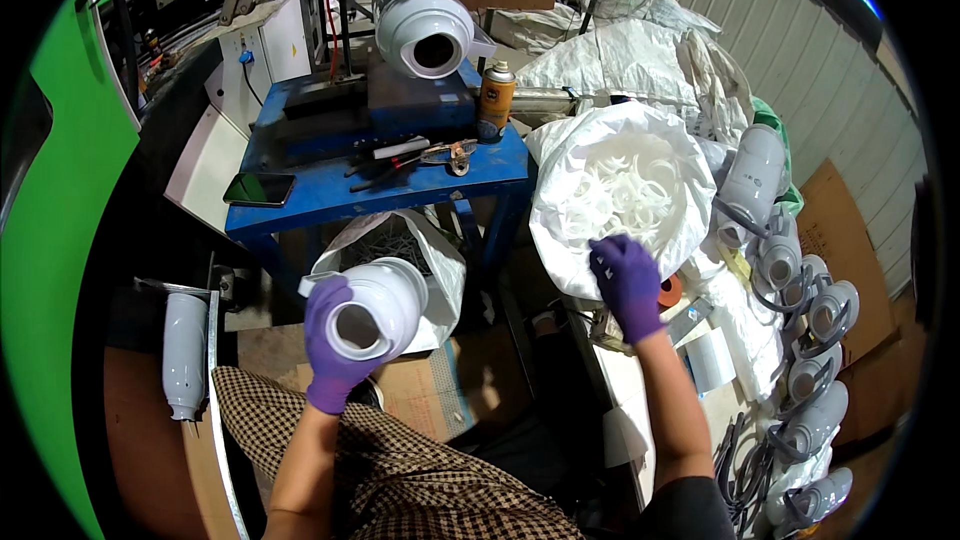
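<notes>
My left hand point(335, 345), in a purple glove, grips a light grey hollow plastic housing point(398, 302) by its side. The housing is tilted, and its round opening faces me. My right hand point(628, 285), gloved the same way, is at the near rim of a white sack point(560, 210) filled with white plastic rings point(630, 190). Its fingers are curled together, and what they hold, if anything, is too small to make out. Beneath the housing, an open white bag point(440, 285) contains thin grey pieces.
A blue metal table point(390, 195) bears a phone point(260, 189), pliers point(458, 157), a spray can point(496, 102) and another grey housing point(425, 30). Several grey housings point(832, 312) line the right side. One more housing point(186, 355) stands at left. Black cables point(738, 470) lie lower right.
</notes>
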{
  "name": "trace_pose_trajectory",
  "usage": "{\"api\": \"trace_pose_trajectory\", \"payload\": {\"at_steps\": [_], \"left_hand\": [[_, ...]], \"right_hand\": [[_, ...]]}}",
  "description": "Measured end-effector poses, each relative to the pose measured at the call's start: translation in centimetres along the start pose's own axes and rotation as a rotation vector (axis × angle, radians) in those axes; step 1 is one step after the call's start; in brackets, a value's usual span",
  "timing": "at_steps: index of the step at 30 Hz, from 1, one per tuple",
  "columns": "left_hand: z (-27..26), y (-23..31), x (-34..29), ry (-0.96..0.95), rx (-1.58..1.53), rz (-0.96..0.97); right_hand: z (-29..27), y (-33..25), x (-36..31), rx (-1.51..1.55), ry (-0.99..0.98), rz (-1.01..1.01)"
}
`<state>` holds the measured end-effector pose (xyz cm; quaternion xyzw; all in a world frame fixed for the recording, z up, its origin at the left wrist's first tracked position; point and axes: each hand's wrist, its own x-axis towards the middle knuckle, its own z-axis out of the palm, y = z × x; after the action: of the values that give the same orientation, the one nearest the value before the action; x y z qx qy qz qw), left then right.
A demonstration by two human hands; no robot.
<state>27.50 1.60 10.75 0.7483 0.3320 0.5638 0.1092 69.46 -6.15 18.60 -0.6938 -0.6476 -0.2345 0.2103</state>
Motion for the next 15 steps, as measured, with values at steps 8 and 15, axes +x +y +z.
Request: {"api": "trace_pose_trajectory", "payload": {"at_steps": [8, 15], "left_hand": [[-2.5, 3.1, -0.1, -0.067, 0.011, 0.062], [-1.9, 5.5, -1.5, -0.253, -0.009, -0.031]], "right_hand": [[4.9, 11.5, 2.7, -0.308, -0.224, -0.115], [-3.5, -4.4, -2.4, 0.594, 0.112, 0.062]]}}
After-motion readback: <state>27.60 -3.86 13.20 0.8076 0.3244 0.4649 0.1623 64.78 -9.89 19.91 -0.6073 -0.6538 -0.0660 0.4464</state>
